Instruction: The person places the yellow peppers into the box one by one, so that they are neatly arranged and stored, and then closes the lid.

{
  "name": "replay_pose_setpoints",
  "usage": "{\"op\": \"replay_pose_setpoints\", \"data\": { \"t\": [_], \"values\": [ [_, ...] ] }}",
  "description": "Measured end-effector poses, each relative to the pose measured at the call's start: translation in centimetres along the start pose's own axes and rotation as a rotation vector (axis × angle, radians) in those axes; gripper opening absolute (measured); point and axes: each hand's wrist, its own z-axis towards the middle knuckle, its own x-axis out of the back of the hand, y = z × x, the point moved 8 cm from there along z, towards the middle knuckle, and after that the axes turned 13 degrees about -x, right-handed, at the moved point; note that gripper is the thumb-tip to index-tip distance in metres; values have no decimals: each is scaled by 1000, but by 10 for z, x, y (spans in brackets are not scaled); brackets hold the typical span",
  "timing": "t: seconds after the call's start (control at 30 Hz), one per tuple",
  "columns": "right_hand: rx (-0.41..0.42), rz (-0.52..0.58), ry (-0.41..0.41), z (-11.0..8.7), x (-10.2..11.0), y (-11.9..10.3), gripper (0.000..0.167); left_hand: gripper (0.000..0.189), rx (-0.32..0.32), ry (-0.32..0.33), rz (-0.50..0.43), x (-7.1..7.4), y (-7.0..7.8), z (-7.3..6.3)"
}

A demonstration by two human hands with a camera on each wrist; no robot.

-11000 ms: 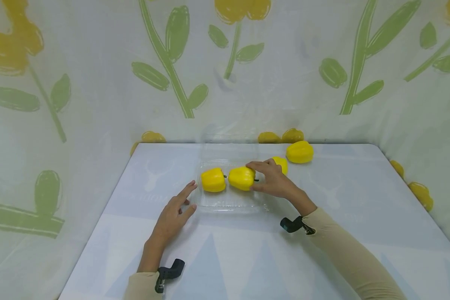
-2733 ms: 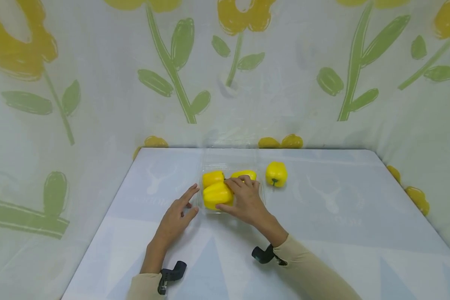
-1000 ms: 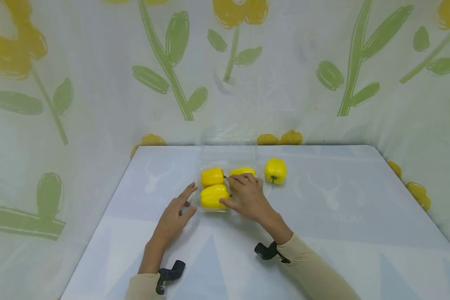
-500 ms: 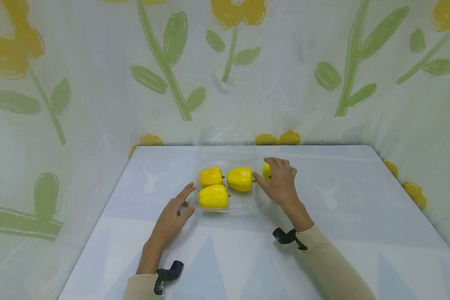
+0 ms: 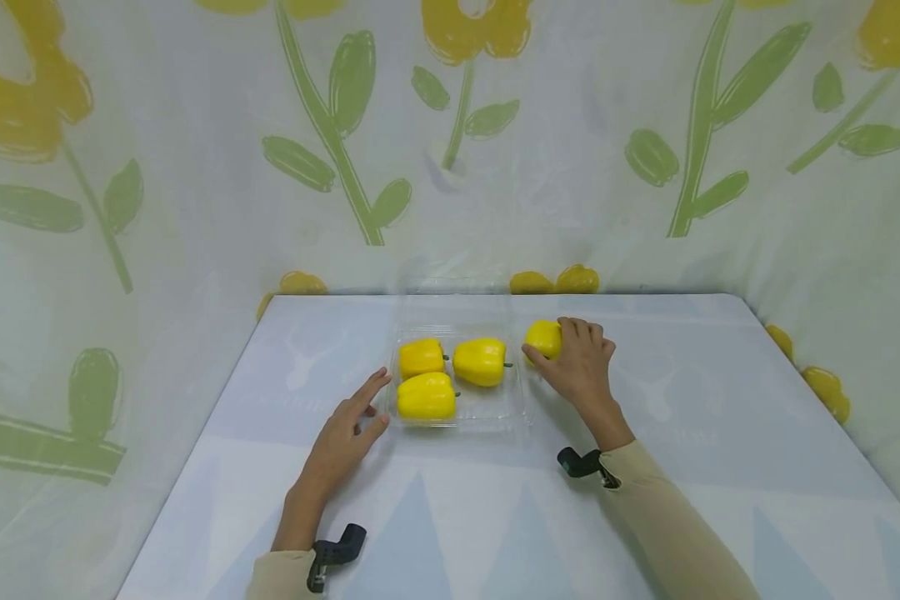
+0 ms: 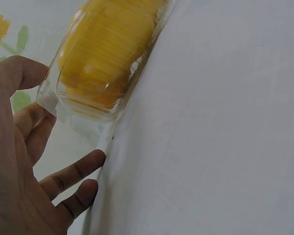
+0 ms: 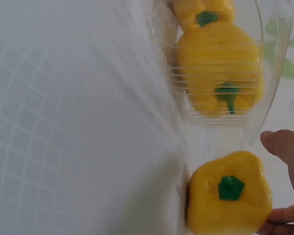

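A clear plastic clamshell box (image 5: 487, 408) lies with its lid (image 5: 453, 308) folded back. Three yellow bell peppers are in it: one at back left (image 5: 422, 357), one at front left (image 5: 426, 397), one at back right (image 5: 480, 362). My left hand (image 5: 341, 437) rests at the box's left side with relaxed, spread fingers, fingertips at the wall in the left wrist view. My right hand (image 5: 581, 367) reaches around a fourth yellow bell pepper (image 7: 230, 193) on the table, right of the box. In the right wrist view, its thumb (image 7: 279, 144) stands apart from that pepper; its other fingers lie partly hidden behind it.
The white table (image 5: 682, 483) carries pale blue triangle prints. Its back edge meets a fabric wall (image 5: 555, 183) printed with yellow flowers and green leaves. Black wrist cameras sit on the left wrist (image 5: 337, 554) and the right wrist (image 5: 581, 462).
Bell peppers were set into the box, the latest at front left. My right hand then left the box and moved right to the pepper outside it. My left hand stayed.
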Motion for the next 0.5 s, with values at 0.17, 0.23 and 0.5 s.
{"op": "replay_pose_setpoints", "data": {
  "t": [0.17, 0.23, 0.5],
  "values": [
    [-21, -46, -15, 3, -3, 7, 81, 57, 6, -7, -12, -4, -2, -2],
    [-30, -61, -23, 5, -2, 10, 81, 57, 5, -13, -12, -5, -2, -2],
    [-29, -43, -55, 7, 4, 17, 73, 58, -3, -11, 0, -1, -3, 0]
  ]
}}
